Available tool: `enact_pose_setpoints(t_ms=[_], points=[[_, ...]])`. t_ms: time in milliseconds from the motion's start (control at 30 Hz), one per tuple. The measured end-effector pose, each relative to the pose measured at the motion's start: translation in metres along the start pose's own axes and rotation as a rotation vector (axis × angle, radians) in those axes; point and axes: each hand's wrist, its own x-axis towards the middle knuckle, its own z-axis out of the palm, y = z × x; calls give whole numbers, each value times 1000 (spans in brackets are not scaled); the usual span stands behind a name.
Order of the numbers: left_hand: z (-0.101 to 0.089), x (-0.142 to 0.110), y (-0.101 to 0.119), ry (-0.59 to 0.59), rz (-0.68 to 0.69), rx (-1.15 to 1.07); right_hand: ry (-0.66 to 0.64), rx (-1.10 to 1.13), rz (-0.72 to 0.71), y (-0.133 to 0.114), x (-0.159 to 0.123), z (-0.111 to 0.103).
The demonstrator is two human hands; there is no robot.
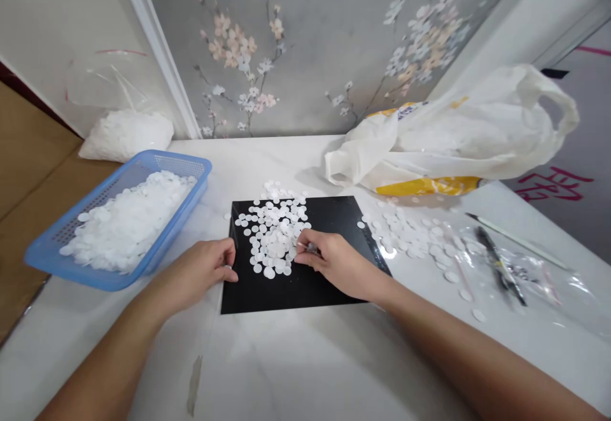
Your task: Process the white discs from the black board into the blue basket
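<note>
A loose heap of small round white discs (274, 236) lies on a flat black board (329, 290), some spilling past its far edge. At the heap's right side is my right hand (334, 262), its thumb and fingers closed in a pinch with a white disc just showing between them. My left hand (205, 271) rests by the board's left edge, fingers curled toward the thumb. A tiny white sliver shows at its fingertips, too small to name.
A blue plastic basket (179, 223) of white discs stands left, before a clear bag of white pieces (128, 134). A white plastic bag (453, 134) lies back right. More discs (410, 233), a black pen (501, 268), a pale stick (520, 241) and clear plastic bags (539, 281) lie right.
</note>
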Motion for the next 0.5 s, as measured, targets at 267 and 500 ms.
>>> enact_pose_setpoints(t_ms=[267, 500], points=[[9, 3, 13, 62, 77, -385, -85, 350, 123, 1, -2, -11], [49, 3, 43, 10, 76, -589, -77, 408, 18, -17, -7, 9]])
